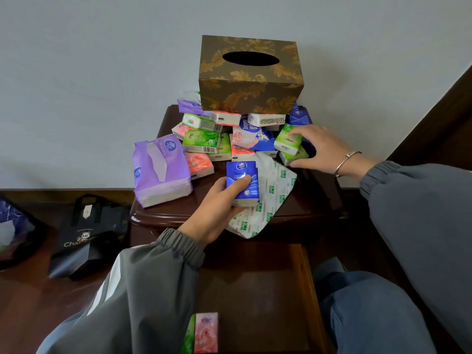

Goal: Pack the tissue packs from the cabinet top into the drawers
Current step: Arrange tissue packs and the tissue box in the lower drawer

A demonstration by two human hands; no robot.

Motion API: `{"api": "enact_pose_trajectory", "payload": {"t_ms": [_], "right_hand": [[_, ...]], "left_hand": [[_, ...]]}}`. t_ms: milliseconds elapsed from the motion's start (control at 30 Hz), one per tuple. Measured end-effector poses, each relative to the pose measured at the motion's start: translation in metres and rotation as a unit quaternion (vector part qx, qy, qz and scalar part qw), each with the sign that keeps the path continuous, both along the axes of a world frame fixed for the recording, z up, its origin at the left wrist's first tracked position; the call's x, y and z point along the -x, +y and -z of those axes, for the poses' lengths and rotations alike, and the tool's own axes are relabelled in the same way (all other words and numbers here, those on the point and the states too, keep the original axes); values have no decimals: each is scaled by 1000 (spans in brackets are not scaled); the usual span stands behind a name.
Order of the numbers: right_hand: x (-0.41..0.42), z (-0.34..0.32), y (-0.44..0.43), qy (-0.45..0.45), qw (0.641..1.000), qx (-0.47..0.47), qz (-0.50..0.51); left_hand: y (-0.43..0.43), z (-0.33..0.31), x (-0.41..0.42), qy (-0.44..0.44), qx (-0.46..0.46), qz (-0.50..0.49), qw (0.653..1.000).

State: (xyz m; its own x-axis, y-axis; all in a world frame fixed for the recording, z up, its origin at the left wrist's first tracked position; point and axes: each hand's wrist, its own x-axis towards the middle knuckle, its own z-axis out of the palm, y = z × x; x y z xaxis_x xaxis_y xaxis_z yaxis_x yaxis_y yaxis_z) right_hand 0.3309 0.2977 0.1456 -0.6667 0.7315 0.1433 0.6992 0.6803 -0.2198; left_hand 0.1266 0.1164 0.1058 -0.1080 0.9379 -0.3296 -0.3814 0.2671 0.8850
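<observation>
Floor: bag (86, 236) beside cabinet (163, 213);
Left edge: purple pack (161, 169);
My left hand (217, 208): curled round blue pack (242, 182), above white pack (275, 190);
Drawer (304, 290): open; pink pack (206, 333) inside;
Behind: box (250, 75) atop the pile;
My right hand (319, 149): gripping green pack (288, 141) on the pile.

Left hand (217, 200), right hand (318, 146) gripping.
</observation>
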Motion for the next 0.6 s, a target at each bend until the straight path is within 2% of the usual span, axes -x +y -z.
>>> {"api": "enact_pose_trajectory", "payload": {"t_ms": [200,333,467,600], "right_hand": [[21,-2,15,-83,996,39,9],[15,3,15,-76,996,44,-6],[5,4,13,-61,993,95,-23],[10,4,14,-94,991,99,-9]], "left_hand": [[0,0,1,1,4,1,1000],[0,1,0,-2,3,2,1000],[1,1,1,-3,1,2,1000],[0,0,-1,-4,7,-5,1000]]}}
